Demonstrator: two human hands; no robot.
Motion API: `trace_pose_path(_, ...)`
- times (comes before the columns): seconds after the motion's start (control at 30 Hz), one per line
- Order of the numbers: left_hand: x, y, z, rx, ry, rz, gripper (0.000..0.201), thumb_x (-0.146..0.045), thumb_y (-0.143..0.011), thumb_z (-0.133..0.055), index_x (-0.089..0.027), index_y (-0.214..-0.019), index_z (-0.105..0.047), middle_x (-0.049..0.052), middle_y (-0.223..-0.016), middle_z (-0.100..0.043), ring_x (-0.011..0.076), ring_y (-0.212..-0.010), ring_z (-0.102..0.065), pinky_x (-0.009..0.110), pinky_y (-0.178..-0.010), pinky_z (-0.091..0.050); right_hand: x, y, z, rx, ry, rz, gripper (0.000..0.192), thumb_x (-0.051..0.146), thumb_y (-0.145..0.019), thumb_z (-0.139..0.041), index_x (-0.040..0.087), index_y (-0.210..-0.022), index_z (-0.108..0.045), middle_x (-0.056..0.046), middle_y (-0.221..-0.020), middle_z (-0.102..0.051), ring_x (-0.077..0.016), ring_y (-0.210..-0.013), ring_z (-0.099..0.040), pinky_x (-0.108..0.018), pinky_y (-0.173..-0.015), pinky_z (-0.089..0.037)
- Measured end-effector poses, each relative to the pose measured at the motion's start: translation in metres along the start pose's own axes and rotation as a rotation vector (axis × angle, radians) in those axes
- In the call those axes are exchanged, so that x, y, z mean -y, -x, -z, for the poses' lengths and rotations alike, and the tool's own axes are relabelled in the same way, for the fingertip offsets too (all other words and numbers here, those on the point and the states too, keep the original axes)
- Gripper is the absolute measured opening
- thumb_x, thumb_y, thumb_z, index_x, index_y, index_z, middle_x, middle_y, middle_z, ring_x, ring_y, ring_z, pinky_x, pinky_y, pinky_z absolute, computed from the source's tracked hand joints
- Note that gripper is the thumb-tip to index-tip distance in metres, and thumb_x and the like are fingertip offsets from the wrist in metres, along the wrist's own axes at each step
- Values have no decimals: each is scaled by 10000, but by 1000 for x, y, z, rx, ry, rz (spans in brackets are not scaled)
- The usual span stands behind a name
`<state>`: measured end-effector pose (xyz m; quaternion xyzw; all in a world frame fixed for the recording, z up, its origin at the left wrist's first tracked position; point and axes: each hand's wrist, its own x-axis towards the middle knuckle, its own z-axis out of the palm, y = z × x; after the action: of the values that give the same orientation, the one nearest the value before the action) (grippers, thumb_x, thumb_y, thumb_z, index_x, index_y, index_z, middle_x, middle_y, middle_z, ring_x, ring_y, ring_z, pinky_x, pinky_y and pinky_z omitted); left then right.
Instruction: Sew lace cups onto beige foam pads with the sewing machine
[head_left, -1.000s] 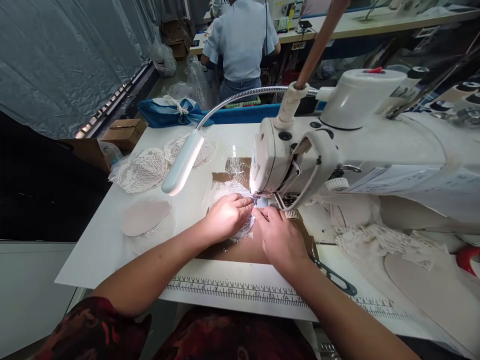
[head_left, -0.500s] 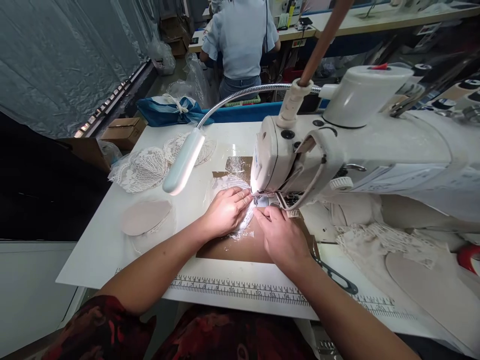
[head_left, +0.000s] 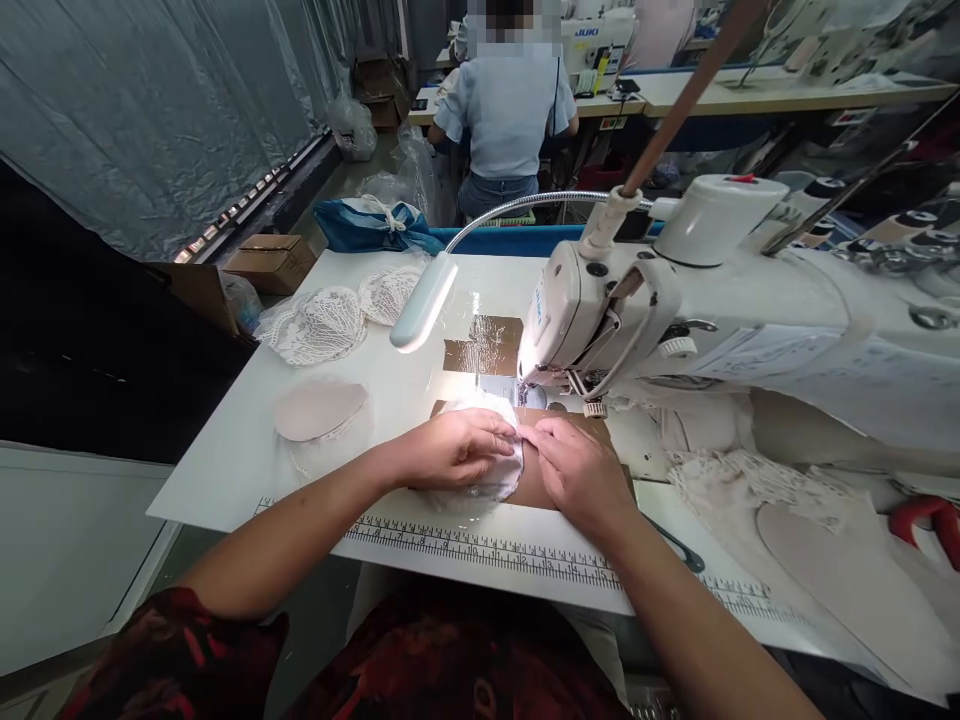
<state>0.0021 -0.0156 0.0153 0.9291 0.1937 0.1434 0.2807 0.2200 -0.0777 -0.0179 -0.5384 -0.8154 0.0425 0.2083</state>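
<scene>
The left hand [head_left: 459, 450] and right hand [head_left: 574, 470] cover most of the white lace piece [head_left: 491, 488], so how its edges meet under the fingers cannot be told. The sewing machine [head_left: 735, 300] runs off the right edge, and its head hides the needle. The red-handled tool [head_left: 926, 515] is cut by that edge. The ruler's [head_left: 510, 552] numbers are too small to read. The co-worker's [head_left: 510, 110] hands are hidden.
</scene>
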Motion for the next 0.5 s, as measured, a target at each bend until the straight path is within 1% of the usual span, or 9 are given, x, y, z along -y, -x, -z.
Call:
trace_pose_path(0.1, 1, 0, 3, -224, 14, 159, 315, -243, -892, -472, -172, -1146, -643, 93, -1227, -627, 206, -1159, -558, 378, -1006, -452, 1, 0, 1, 35, -12, 91, 342, 81, -861, -459, 198, -1084, -690, -38, -864, -646, -160, -781, -546, -263, -662, -383)
trace_pose_path(0.13, 4, -2, 4, -247, -21, 230, 340, -248, -874, -489, -165, -1176, -623, 105, -1238, -615, 224, -1158, -554, 391, -988, -458, 1, 0, 1, 47, 5, 112, 327, 82, -856, -469, 204, -1055, -698, -35, -844, -638, -161, -767, -533, -266, -655, -372)
trace_pose_path(0.17, 7, -6, 5, -228, -52, 299, 378, -239, -847, -512, -159, -1207, -599, 114, -1237, -608, 240, -1141, -556, 395, -958, -467, 2, -1, 1, 58, 30, 126, 316, 79, -849, -477, 208, -1027, -703, -33, -824, -628, -162, -753, -520, -269, -647, -360)
trace_pose_path(0.23, 12, -15, 9, -94, -63, 414, 422, -221, -792, -552, -155, -1208, -586, 104, -1132, -642, 243, -1012, -597, 363, -843, -494, 1, -1, 1, 68, 74, 136, 304, 70, -840, -477, 203, -982, -711, -33, -790, -611, -163, -730, -498, -275, -632, -340)
trace_pose_path(0.27, 13, -19, 11, -14, -27, 460, 369, -220, -777, -559, -154, -1136, -617, 80, -1007, -667, 223, -893, -614, 329, -756, -495, 1, -1, 2, 67, 83, 133, 303, 67, -840, -472, 199, -970, -712, -34, -782, -606, -163, -726, -492, -276, -631, -333)
trace_pose_path(0.33, 14, -25, 15, 107, 137, 505, 175, -245, -766, -578, -147, -895, -646, 23, -763, -635, 168, -690, -581, 264, -611, -445, -1, -1, 2, 54, 73, 117, 291, 79, -845, -472, 199, -951, -715, -36, -788, -608, -162, -731, -490, -276, -637, -331)
trace_pose_path(0.37, 14, -27, 17, 137, 255, 491, 125, -263, -755, -603, -144, -790, -620, 10, -717, -607, 147, -653, -560, 244, -581, -420, -2, 0, 2, 48, 58, 107, 281, 87, -843, -480, 202, -941, -717, -37, -795, -610, -162, -739, -491, -275, -645, -333)
trace_pose_path(0.4, 15, -28, 18, 150, 387, 454, 149, -279, -738, -636, -142, -717, -582, 10, -728, -600, 137, -663, -557, 234, -583, -412, -3, 0, 2, 43, 42, 97, 276, 86, -834, -488, 205, -928, -719, -36, -796, -609, -161, -744, -492, -274, -653, -337)
trace_pose_path(0.5, 19, -28, 19, 142, 750, 349, 331, -335, -684, -732, -145, -624, -467, 44, -845, -615, 136, -763, -573, 240, -654, -436, -5, 0, 3, 49, -7, 86, 286, 67, -804, -499, 207, -912, -724, -34, -787, -603, -160, -754, -496, -271, -667, -347)
